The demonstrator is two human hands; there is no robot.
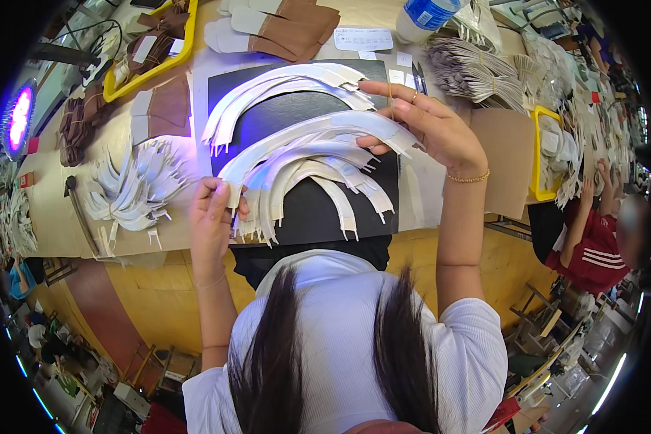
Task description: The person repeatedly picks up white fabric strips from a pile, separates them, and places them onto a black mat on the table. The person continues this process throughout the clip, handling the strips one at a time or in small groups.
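You have a broad surface in front of you, carrying a black mat, the landmark for every place here. On the mat's near half lies the larger stack of pale curved strips, the near stack; along its far edge arches a slimmer far stack. Beyond the mat's right corner is a bundle of grey strips; to the mat's left spreads a fan of white pieces, and beyond it are brown pieces with pale ends.

The top curved strip is in your hands over the mat's middle, above the near stack. It should prove light, thin and bendy, perhaps a little slick, and could crease if pinched mid-arc; take it by the two ends and let the curve hang freely.

Your right hand, at the mat's right edge, has its fingers spread, some under the strip's end; you cannot tell whether it grips. Your left hand, at the mat's left edge, pinches the other end between thumb and fingers.
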